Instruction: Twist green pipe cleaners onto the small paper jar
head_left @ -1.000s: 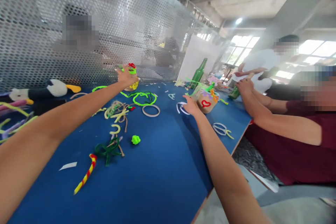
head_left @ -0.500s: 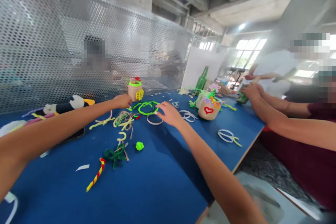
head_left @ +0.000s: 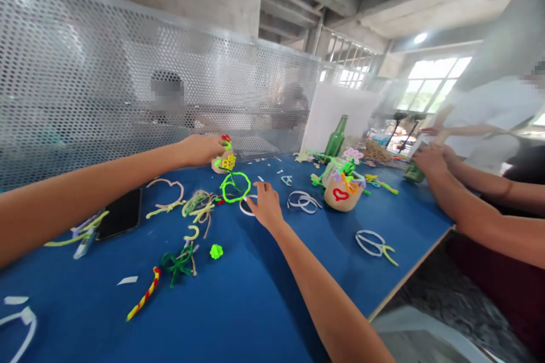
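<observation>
My left hand (head_left: 199,150) reaches across the blue table (head_left: 264,295) and is closed around a small tan pot (head_left: 224,161) trimmed with yellow, green and red pipe cleaners. A neon green pipe-cleaner loop (head_left: 234,187) stands up just below the pot. My right hand (head_left: 266,205) rests on the table with its fingers stretched out. Its fingertips lie beside the green loop and over part of a thin white ring (head_left: 244,208).
A bigger pot with a red heart (head_left: 340,195) stands to the right, with a green bottle (head_left: 336,137) behind it. Loose pipe cleaners (head_left: 145,295), white loops (head_left: 303,202) and a phone (head_left: 121,219) lie about. A perforated metal screen (head_left: 106,79) closes the back. Another person's hands (head_left: 430,160) work at the right edge.
My right hand left the heart pot and moved left to the white ring. My left hand let go of the small pot, then closed on it again; the green loop now stands up.
</observation>
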Motion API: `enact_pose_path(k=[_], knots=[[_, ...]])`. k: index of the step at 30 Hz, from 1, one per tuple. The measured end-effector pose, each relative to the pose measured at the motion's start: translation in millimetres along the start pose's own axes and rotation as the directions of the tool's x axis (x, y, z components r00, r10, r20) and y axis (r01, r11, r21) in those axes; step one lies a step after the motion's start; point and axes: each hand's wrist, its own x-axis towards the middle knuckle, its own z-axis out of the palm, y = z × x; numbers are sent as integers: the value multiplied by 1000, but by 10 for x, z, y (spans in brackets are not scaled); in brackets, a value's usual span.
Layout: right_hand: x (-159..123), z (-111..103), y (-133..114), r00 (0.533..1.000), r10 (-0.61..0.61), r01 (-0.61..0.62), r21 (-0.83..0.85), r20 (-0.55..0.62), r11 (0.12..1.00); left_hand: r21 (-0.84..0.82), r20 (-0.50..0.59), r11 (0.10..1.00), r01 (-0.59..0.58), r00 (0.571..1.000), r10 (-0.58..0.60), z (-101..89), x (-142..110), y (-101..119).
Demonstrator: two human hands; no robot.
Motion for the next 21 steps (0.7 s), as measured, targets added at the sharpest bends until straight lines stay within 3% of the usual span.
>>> enact_pose_path(k=[4, 7, 12, 16, 19, 21], knots=[[22, -68, -97, 974, -68, 110, 190, -215, 976, 290, 168, 946, -142, 981, 96, -404, -316, 155], [-12, -127, -287, 962, -115, 205, 374, -250, 905, 357, 164, 917, -179, 978, 128, -606, -615, 257], [-54, -224, -773, 967, -227, 247, 633, -114, 734, 161, 63, 981, -112, 993, 103, -722, -1037, 378], [-33, -305, -1048, 920, -377, 239, 612, 104, 754, 74, -17, 994, -83, 996, 84, -708, -1317, 290], [-48, -291, -1153, 939, -340, 246, 576, 58, 779, -13, -117, 999, -31, 993, 29, -707, -1497, 145], [-88, -234, -1208, 939, -337, 207, 655, 77, 726, -80, -204, 997, 25, 978, -41, -710, -1600, 72]])
